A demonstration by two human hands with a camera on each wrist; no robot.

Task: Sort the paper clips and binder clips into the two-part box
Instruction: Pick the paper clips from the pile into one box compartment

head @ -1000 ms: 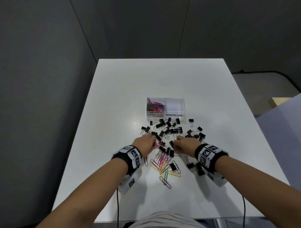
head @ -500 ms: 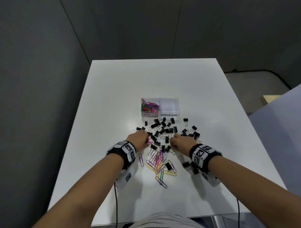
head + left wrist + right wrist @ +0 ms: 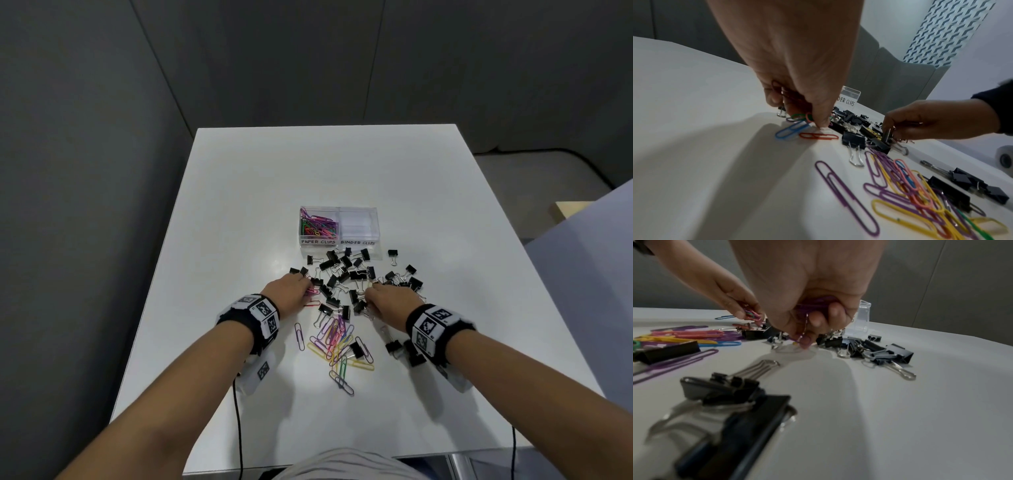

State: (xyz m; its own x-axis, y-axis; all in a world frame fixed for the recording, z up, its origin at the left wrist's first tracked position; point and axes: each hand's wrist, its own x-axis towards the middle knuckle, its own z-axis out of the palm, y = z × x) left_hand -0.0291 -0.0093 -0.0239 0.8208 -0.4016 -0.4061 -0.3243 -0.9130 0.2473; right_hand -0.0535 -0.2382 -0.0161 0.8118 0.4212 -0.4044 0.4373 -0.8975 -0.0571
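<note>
A clear two-part box (image 3: 359,236) stands mid-table; its left part, labelled PAPER CLIPS, holds coloured paper clips (image 3: 318,226), and its right part, labelled BINDER CLIPS, looks empty. Black binder clips (image 3: 349,270) lie scattered in front of it, with a heap of coloured paper clips (image 3: 334,342) nearer me. My left hand (image 3: 815,120) reaches down at the pile's left edge and grips several paper clips (image 3: 797,116), beside a blue one (image 3: 791,131) and a red one (image 3: 818,136). My right hand (image 3: 805,337) holds purple paper clips (image 3: 818,305) in curled fingers, fingertips on the table among binder clips.
The white table (image 3: 239,205) is bare beyond the box and along its left side. A few binder clips (image 3: 404,349) lie under my right wrist. Grey walls surround the table, and a floor cable (image 3: 582,161) runs at the right.
Both hands stay at the pile and have crept slightly toward the box. The head view has shifted a little.
</note>
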